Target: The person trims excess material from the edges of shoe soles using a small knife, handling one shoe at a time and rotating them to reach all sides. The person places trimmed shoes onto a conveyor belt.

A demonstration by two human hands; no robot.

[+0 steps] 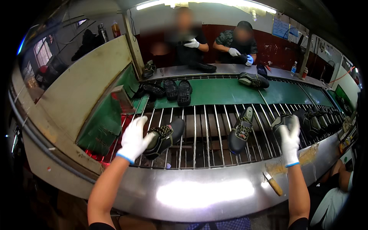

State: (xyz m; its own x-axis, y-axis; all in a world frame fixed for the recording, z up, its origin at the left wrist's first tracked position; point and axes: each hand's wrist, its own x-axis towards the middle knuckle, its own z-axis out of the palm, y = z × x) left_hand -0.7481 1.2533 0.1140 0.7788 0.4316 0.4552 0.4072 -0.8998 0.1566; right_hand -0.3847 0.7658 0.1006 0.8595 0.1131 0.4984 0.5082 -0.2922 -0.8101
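Note:
Both my hands wear white gloves. My left hand (134, 138) reaches over the metal-rod conveyor (199, 134) and touches a black shoe (165, 137) lying on the rods; its fingers are spread on the shoe's heel side. My right hand (290, 140) rests on another black shoe (281, 122) at the right, fingers over its top. A third black shoe (240, 130) lies between them on the rods, untouched.
Several more black shoes lie on the rods at right (318, 119) and on the green belt (214, 92) beyond. A wooden-handled tool (273, 184) lies on the steel ledge (199, 191). Two people in gloves (234, 51) work across the line. A seated person (337, 188) is at lower right.

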